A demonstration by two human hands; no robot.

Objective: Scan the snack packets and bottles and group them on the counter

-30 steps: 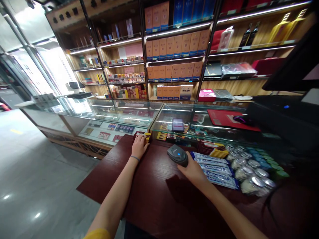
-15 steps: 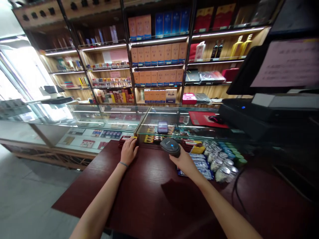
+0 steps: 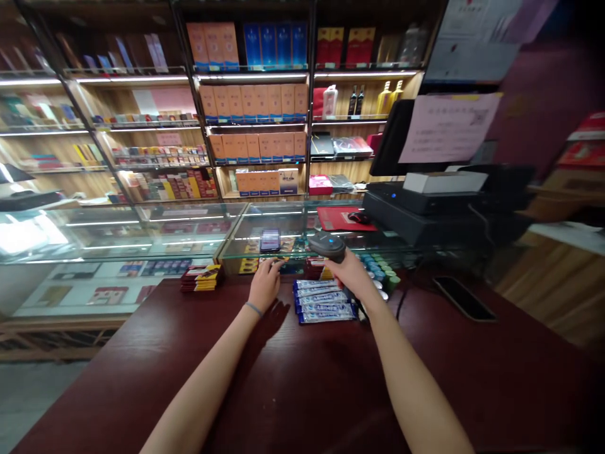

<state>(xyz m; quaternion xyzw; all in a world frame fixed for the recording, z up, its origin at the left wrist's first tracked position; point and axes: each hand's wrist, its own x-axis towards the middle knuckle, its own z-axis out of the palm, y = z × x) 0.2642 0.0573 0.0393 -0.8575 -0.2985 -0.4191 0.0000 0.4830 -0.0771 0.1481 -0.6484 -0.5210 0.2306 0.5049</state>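
My right hand (image 3: 352, 276) grips a dark barcode scanner (image 3: 326, 244), its small blue light lit. The scanner is held above a red-and-yellow stack of packets (image 3: 316, 268), which it partly covers. My left hand (image 3: 265, 284) is empty, its fingers stretched forward and slightly apart over the wooden counter (image 3: 283, 384). In front of its fingertips stands a small lit screen device (image 3: 270, 240) near the glass case. Blue-and-white sachets (image 3: 326, 301) lie between my two hands. Another pile of red-and-yellow packets (image 3: 201, 277) sits left of my left hand.
Small jars and cans (image 3: 380, 271) stand partly hidden behind my right hand. A black phone-like slab (image 3: 464, 297) lies on the right. Beyond are a glass display case (image 3: 189, 217), a monitor (image 3: 392, 139), a red mat (image 3: 331, 219) with a mouse, and shelves of boxed goods.
The view has turned right. My left hand has left the left pile of red-and-yellow packets and moved right, towards the sachets. My right hand still holds the scanner.
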